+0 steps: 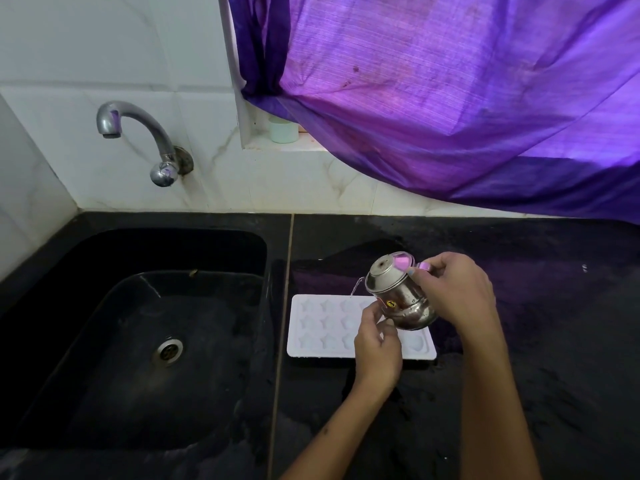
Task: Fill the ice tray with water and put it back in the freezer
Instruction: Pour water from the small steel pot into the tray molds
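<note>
- Water runs in a thin stream (356, 288) from the rim of a small round steel pot (398, 296), which is tipped over on its side above the tray, mouth toward the sink.
- Right hand (450, 289) grips the pot from its far side, fingers curled round the upper rim and body.
- Left hand (377, 344) is at the near, lower side of the pot, fingertips pinching or steadying its base; the exact contact is hard to make out, as the fingers overlap the metal.
- White plastic ice tray with star-shaped cells (325, 327) lies flat on the black stone bench (519, 375), directly beneath both hands; the left hand and wrist cover its middle, and the stream lands near its far edge, left of the pot.
- Black sink basin (104, 341) with a steel drain (168, 351) sits well to the left of the hands.
- Curved steel tap (138, 133) juts from the white tiled wall (69, 46) above the sink, beyond the hands.
- Purple curtain (450, 98) hangs over the bench beyond the right hand, with a pale green container (284, 129) on the ledge beneath it.
</note>
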A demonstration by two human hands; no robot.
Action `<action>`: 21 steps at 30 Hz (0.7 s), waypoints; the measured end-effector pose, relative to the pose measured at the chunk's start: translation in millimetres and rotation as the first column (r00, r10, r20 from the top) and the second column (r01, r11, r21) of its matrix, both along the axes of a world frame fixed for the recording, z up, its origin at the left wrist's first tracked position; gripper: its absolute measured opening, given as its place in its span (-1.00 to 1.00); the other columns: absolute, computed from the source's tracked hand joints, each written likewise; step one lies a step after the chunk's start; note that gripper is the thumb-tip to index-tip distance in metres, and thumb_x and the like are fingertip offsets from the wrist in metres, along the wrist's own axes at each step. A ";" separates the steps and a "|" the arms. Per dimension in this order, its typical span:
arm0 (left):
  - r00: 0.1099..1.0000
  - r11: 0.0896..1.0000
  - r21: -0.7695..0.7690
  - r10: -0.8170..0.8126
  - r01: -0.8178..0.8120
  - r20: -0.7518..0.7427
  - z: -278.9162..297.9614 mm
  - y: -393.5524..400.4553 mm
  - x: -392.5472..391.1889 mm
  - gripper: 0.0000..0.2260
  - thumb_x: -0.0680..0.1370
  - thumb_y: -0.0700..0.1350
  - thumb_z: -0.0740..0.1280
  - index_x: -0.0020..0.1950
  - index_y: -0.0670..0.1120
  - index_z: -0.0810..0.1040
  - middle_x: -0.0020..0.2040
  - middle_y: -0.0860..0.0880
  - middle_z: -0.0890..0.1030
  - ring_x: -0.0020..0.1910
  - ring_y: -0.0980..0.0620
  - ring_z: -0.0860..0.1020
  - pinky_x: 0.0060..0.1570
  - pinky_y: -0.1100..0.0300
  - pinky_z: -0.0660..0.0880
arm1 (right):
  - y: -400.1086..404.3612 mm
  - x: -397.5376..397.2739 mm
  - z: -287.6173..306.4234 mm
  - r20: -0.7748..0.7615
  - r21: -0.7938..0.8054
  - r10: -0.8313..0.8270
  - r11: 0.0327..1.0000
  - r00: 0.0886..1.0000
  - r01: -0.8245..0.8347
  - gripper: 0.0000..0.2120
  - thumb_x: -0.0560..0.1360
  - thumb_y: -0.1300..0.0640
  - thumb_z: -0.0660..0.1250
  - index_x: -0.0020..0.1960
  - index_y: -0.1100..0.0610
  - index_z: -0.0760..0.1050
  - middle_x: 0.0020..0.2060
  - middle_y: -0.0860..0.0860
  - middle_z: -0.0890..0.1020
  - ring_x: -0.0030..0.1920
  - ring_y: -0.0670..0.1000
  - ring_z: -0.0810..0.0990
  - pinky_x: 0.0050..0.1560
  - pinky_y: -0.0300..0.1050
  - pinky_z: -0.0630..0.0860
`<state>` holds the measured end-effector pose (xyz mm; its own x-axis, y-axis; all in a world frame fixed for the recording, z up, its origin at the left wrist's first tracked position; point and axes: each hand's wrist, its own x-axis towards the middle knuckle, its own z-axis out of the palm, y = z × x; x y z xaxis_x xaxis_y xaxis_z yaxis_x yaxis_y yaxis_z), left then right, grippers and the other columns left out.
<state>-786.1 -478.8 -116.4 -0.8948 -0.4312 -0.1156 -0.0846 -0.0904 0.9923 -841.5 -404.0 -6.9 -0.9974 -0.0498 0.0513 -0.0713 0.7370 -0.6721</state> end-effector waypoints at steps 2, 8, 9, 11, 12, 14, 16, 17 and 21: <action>1.000 1.000 -0.007 0.013 -0.013 -0.006 1.4 -1.3 0.5 -0.71 0.60 -0.25 0.13 0.26 0.00 0.43 0.02 0.23 0.54 -0.07 0.45 0.49 -0.14 0.59 0.37 | 1.9 0.2 1.3 0.006 -0.048 0.002 0.999 1.000 -0.001 -0.88 0.44 -0.03 0.39 -0.21 -0.01 0.52 -0.25 -0.04 0.63 -0.14 0.05 0.58 -0.16 -0.04 0.49; 0.996 0.997 -0.013 0.072 -0.073 -0.048 4.4 -4.3 1.4 -0.70 0.60 -0.26 0.13 0.23 0.06 0.42 -0.06 0.31 0.53 -0.10 0.52 0.48 -0.18 0.60 0.36 | 0.3 2.5 5.7 0.001 -0.116 0.014 0.993 1.000 -0.014 -0.88 0.42 0.01 0.41 -0.11 0.04 0.58 -0.21 -0.02 0.65 -0.11 0.05 0.60 -0.05 0.08 0.56; 0.995 0.997 -0.010 0.082 -0.082 -0.052 4.2 -4.8 1.7 -0.70 0.59 -0.26 0.13 0.25 0.05 0.42 -0.05 0.31 0.52 -0.10 0.52 0.48 -0.17 0.60 0.36 | -1.2 2.8 5.7 -0.004 -0.117 0.019 0.993 1.000 -0.020 -0.88 0.43 0.01 0.41 -0.09 0.05 0.58 -0.20 -0.01 0.65 -0.10 0.05 0.60 -0.04 0.09 0.56; 0.994 0.996 -0.006 0.093 -0.094 -0.052 3.9 -6.7 2.6 -0.70 0.60 -0.26 0.13 0.26 0.03 0.41 -0.04 0.31 0.52 -0.08 0.52 0.47 -0.15 0.60 0.37 | -5.2 4.0 5.5 -0.013 -0.109 0.028 0.994 1.000 -0.030 -0.87 0.43 0.01 0.41 -0.08 0.05 0.58 -0.19 -0.01 0.65 -0.09 0.06 0.60 -0.03 0.09 0.56; 0.994 0.995 -0.004 0.095 -0.095 -0.048 3.7 -7.7 3.0 -0.70 0.60 -0.25 0.13 0.27 0.03 0.42 -0.03 0.30 0.52 -0.08 0.50 0.48 -0.14 0.59 0.37 | -7.8 4.7 5.2 -0.018 -0.100 0.032 0.994 0.999 -0.034 -0.88 0.44 0.01 0.40 -0.09 0.04 0.57 -0.19 -0.01 0.65 -0.09 0.06 0.60 -0.04 0.07 0.55; 0.995 0.996 0.003 0.093 -0.093 -0.036 2.7 -9.5 3.8 -0.70 0.61 -0.24 0.12 0.29 0.02 0.42 -0.01 0.27 0.53 -0.05 0.42 0.51 -0.12 0.54 0.40 | -12.8 5.8 4.4 -0.025 -0.072 0.040 0.997 0.999 -0.042 -0.91 0.44 0.01 0.40 -0.12 0.01 0.55 -0.20 -0.02 0.64 -0.10 0.06 0.59 -0.06 0.02 0.53; 0.995 0.996 0.009 0.094 -0.094 -0.021 1.6 -10.9 4.8 -0.69 0.61 -0.24 0.12 0.30 0.01 0.41 0.02 0.22 0.55 -0.01 0.34 0.52 -0.10 0.50 0.40 | -17.1 6.2 3.4 -0.022 -0.039 0.047 0.998 0.999 -0.048 -0.93 0.45 0.02 0.40 -0.14 -0.01 0.53 -0.20 -0.04 0.63 -0.10 0.06 0.58 -0.10 -0.02 0.50; 0.996 0.996 0.009 0.093 -0.093 -0.014 1.1 -11.4 5.4 -0.68 0.60 -0.24 0.12 0.31 0.00 0.41 0.05 0.19 0.55 0.01 0.31 0.52 -0.09 0.50 0.40 | -19.0 6.4 3.0 -0.018 -0.023 0.051 0.998 0.999 -0.051 -0.93 0.45 0.02 0.40 -0.14 -0.01 0.53 -0.20 -0.04 0.63 -0.11 0.05 0.58 -0.13 -0.04 0.47; 0.997 0.997 0.005 0.073 -0.073 0.008 -0.9 -13.3 5.7 -0.66 0.59 -0.27 0.12 0.32 -0.02 0.41 0.14 0.11 0.55 0.03 0.33 0.50 -0.10 0.56 0.39 | -23.6 6.8 2.1 -0.017 0.032 0.049 0.998 0.999 -0.049 -0.92 0.46 0.01 0.38 -0.10 0.00 0.53 -0.18 -0.05 0.61 -0.13 0.02 0.54 -0.21 -0.11 0.35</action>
<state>-780.4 -492.0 -117.4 -0.8602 -0.4944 -0.1249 -0.0854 -0.1019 0.9911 -834.7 -427.6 -4.8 -0.9927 -0.1004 0.0661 -0.1193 0.7534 -0.6466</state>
